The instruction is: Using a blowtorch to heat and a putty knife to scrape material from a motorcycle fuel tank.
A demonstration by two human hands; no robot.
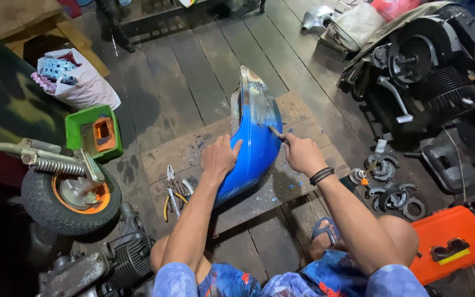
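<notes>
A blue scooter body panel point(255, 140) stands on edge on a flat sheet of cardboard point(193, 151) on the wooden floor. Its upper part is scraped to bare grey metal with patchy paint. My left hand point(219, 157) rests flat against the panel's left side and steadies it. My right hand point(301, 154) grips a small scraper point(276, 133) whose tip touches the panel's right edge, where blue paint meets bare metal. Blue paint flakes lie scattered on the cardboard around the panel.
Pliers and other hand tools point(174, 190) lie left of the panel. A small wheel with an orange hub point(71, 197) and a green box point(93, 132) sit further left. An engine point(424, 66), metal rings point(388, 181) and an orange panel point(452, 242) lie to the right.
</notes>
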